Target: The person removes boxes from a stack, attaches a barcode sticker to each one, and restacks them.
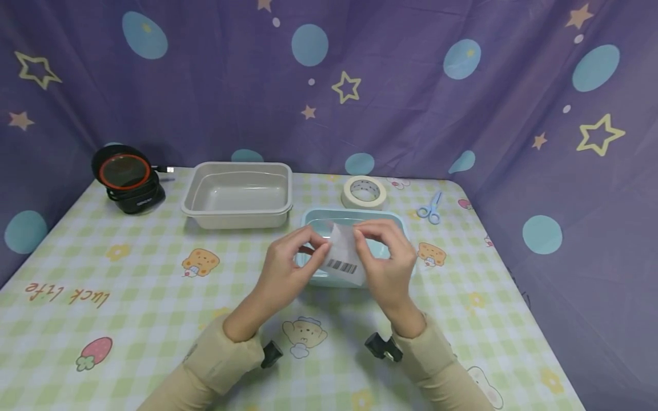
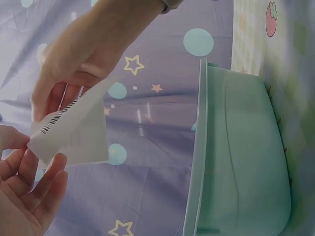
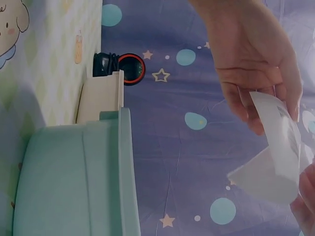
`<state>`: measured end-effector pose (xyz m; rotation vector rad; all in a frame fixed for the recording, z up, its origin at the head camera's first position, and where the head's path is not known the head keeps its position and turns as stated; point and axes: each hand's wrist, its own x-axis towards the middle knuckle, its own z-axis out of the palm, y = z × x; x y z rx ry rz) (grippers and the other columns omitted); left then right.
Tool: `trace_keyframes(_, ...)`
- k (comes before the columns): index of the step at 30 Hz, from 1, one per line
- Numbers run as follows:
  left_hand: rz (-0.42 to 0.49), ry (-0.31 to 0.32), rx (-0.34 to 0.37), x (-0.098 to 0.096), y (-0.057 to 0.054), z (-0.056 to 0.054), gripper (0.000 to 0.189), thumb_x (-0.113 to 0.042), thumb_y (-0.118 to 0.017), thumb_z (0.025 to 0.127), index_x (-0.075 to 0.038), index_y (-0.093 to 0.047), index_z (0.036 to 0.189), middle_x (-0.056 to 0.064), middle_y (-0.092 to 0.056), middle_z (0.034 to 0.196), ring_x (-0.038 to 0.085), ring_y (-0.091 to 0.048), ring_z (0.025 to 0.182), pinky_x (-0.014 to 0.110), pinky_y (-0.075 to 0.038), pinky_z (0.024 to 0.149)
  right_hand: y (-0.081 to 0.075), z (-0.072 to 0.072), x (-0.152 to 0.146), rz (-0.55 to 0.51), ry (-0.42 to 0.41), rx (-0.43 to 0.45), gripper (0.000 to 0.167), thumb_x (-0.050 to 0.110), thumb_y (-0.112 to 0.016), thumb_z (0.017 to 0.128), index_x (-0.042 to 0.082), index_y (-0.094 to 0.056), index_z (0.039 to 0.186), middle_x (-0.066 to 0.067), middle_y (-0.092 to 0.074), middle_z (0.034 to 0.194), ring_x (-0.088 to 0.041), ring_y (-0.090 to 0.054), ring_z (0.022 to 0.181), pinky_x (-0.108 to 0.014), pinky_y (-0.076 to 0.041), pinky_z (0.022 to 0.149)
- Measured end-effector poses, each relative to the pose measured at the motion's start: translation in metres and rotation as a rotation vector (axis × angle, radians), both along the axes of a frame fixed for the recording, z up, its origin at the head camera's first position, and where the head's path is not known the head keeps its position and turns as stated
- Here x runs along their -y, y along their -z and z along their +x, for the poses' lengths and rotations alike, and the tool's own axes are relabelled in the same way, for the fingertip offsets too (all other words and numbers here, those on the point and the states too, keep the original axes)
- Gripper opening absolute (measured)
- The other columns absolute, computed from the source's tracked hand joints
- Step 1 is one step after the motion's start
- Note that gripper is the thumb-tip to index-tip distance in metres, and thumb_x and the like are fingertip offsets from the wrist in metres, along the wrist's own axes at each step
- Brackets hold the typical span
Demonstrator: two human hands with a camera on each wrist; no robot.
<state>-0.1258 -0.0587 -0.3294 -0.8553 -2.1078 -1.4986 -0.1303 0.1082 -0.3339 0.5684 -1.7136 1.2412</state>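
Above the light teal plastic container, both hands hold a thin white sheet with a printed barcode. My left hand pinches its left edge between thumb and forefinger. At the upper right corner, the fingertips of my right hand pinch the sheet. In the left wrist view the sheet bends into two layers that spread apart, barcode on the upper one. The same curved sheet shows in the right wrist view, raised beyond the container's rim.
Back left stands a grey plastic container, beside a black device with an orange ring and a cable. A roll of masking tape lies behind the teal container. Blue scissors rest to its right. A patterned curtain rises behind the table.
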Motion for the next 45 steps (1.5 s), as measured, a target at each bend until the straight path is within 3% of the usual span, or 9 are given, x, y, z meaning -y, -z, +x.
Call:
trace_keyframes(10,0.023,-0.014,0.007,0.001,-0.001,0.0,0.008,0.002,-0.065,0.088,-0.002,-0.063,0.081,0.008,-0.068,0.079,0.013,-0.063,0.073,0.026,-0.058,0.07,-0.004,-0.002,-0.006,-0.142,0.032,0.107,0.008,-0.001,-0.066,0.087,-0.009,-0.066,0.085,-0.022,-0.068,0.084,-0.011,-0.067,0.086,-0.019,-0.057,0.071)
trace_keyframes(17,0.033,-0.022,-0.003,0.002,0.001,-0.002,0.007,0.003,-0.065,0.087,-0.002,-0.064,0.082,0.007,-0.068,0.078,0.009,-0.061,0.073,0.028,-0.059,0.069,-0.005,-0.005,-0.012,-0.22,0.059,0.165,0.013,-0.001,-0.064,0.089,-0.013,-0.063,0.086,0.013,-0.066,0.085,0.0,-0.061,0.08,-0.015,-0.053,0.066)
trace_keyframes(19,0.033,-0.027,0.0,0.002,0.001,-0.002,0.007,0.004,-0.065,0.086,-0.002,-0.064,0.082,0.008,-0.068,0.078,0.008,-0.06,0.074,0.029,-0.059,0.069,-0.006,-0.007,-0.014,-0.249,0.054,0.17,0.015,0.0,-0.063,0.089,-0.015,-0.062,0.086,0.018,-0.064,0.085,0.0,-0.061,0.077,-0.014,-0.052,0.064)
trace_keyframes(27,0.021,-0.049,0.009,0.003,-0.002,-0.002,0.005,0.003,-0.065,0.086,-0.001,-0.065,0.084,0.008,-0.068,0.075,0.012,-0.061,0.068,0.026,-0.057,0.068,-0.006,-0.014,-0.024,-0.358,0.052,0.188,0.022,0.004,-0.063,0.09,-0.018,-0.059,0.088,0.013,-0.065,0.082,-0.003,-0.062,0.072,-0.017,-0.056,0.061)
trace_keyframes(35,0.019,-0.067,0.031,0.003,-0.003,-0.001,0.004,0.004,-0.065,0.087,0.0,-0.065,0.085,0.007,-0.067,0.072,0.007,-0.058,0.066,0.023,-0.055,0.066,-0.008,-0.019,-0.032,-0.439,0.046,0.161,0.007,0.003,-0.062,0.09,-0.003,-0.065,0.088,0.011,-0.066,0.074,-0.002,-0.063,0.062,-0.017,-0.056,0.058)
trace_keyframes(45,0.013,-0.074,0.067,0.004,-0.004,-0.002,0.004,-0.001,-0.064,0.089,0.002,-0.065,0.087,0.008,-0.068,0.074,0.008,-0.06,0.067,0.022,-0.055,0.067,-0.007,-0.025,-0.044,-0.504,0.077,0.163,0.006,0.006,-0.066,0.089,0.001,-0.066,0.087,0.007,-0.068,0.071,-0.005,-0.064,0.062,-0.019,-0.057,0.058)
